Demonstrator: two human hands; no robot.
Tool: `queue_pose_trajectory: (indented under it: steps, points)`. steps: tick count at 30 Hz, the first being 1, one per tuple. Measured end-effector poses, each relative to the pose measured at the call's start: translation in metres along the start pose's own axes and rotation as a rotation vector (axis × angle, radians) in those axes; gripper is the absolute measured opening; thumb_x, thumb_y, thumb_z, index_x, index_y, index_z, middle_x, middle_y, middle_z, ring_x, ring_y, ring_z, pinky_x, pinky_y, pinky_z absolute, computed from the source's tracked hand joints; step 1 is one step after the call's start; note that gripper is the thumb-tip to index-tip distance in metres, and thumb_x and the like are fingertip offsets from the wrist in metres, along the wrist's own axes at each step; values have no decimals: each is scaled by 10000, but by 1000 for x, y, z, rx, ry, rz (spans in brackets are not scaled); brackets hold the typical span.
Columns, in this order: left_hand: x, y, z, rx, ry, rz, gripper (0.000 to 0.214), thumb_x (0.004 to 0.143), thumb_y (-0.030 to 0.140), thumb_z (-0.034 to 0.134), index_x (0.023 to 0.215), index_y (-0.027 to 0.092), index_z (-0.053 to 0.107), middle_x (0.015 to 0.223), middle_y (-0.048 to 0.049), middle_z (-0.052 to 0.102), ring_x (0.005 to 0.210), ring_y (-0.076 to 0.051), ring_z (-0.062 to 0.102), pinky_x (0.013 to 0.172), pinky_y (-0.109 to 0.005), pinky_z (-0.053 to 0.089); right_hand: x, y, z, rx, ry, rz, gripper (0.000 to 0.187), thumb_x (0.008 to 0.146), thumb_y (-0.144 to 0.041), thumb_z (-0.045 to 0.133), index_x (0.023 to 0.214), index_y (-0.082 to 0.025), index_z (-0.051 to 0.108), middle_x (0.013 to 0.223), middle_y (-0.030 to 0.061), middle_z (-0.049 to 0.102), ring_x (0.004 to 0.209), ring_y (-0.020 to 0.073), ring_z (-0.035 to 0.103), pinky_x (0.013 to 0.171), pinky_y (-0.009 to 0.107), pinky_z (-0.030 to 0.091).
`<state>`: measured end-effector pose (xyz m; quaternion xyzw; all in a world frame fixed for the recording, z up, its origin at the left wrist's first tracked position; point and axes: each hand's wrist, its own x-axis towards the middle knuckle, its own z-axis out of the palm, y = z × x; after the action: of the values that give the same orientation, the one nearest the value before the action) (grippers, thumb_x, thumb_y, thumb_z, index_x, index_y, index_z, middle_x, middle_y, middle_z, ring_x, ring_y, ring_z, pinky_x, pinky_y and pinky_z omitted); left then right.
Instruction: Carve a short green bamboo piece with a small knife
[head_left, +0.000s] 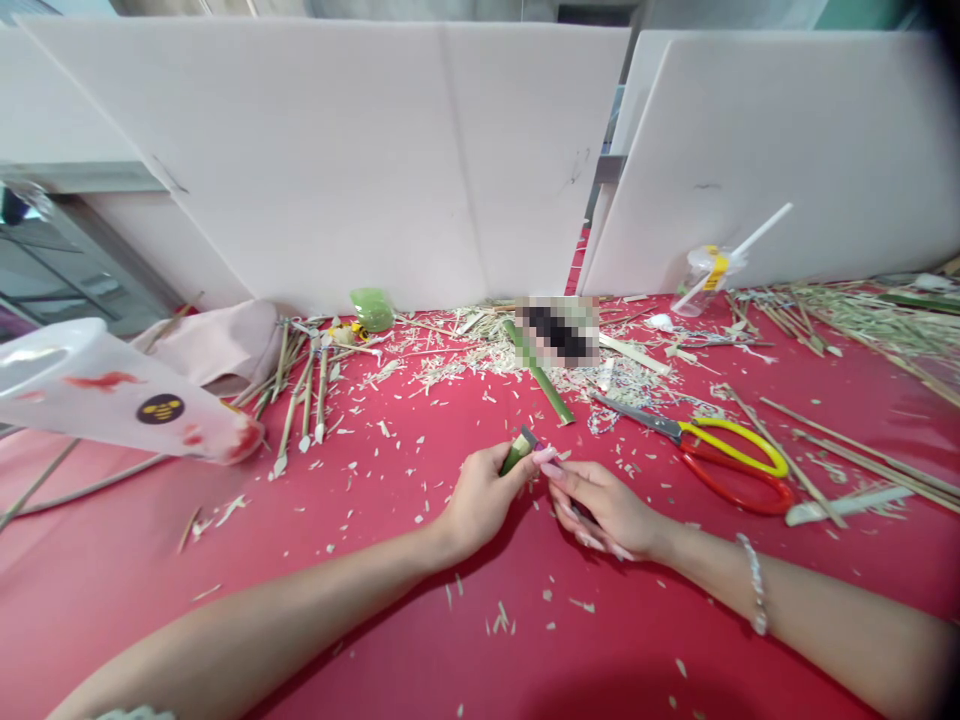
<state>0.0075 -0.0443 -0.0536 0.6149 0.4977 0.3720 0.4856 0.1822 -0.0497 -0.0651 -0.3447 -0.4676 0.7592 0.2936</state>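
Note:
My left hand [480,500] is closed around a short piece of green bamboo [514,456], near the middle of the red table. My right hand [604,505] meets it, fingers curled around a slim dark knife whose handle is mostly hidden in the palm. A grey blade-like tip [529,438] shows at the bamboo's upper end, by the left thumb. Just beyond the hands lies a longer green bamboo strip [551,392]. To the right rest scissors [679,428] with one yellow and one red handle.
Pale shavings [472,365] are strewn over the red table [390,620]. Bamboo sticks with pointed ends [306,400] lie left, beside a tilted translucent cup [135,395]. Thin strips [877,460] lie right. A cup with a straw [705,280] stands before the white partition [337,160].

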Motion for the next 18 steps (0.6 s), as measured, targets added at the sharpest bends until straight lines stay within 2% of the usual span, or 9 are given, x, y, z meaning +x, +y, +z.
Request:
queue_pose_trajectory:
  steps: [10,15,18]
  points:
    - [-6,13,-1,-114,-70,-19,403,864,531,562,702,176,461,668,38,367,649,-122,338,613,-256,312,-2,-10,0,-107,-147,56,558,941,-585,455,574,-165,475,357,-60,484,197,40,340,253,158,235]
    - [-8,12,-1,-147,-94,-1,329,875,463,562,738,173,488,705,18,420,703,-145,382,694,-271,354,1,-7,-5,-11,-251,70,521,924,-578,504,610,-163,478,318,-78,458,189,39,323,317,159,354]
    - [-8,10,-1,-158,-79,-4,313,872,438,573,715,182,482,684,19,434,690,-150,392,710,-276,364,3,-9,-8,56,-341,131,501,896,-577,548,626,-156,506,309,-70,464,175,49,306,271,159,332]
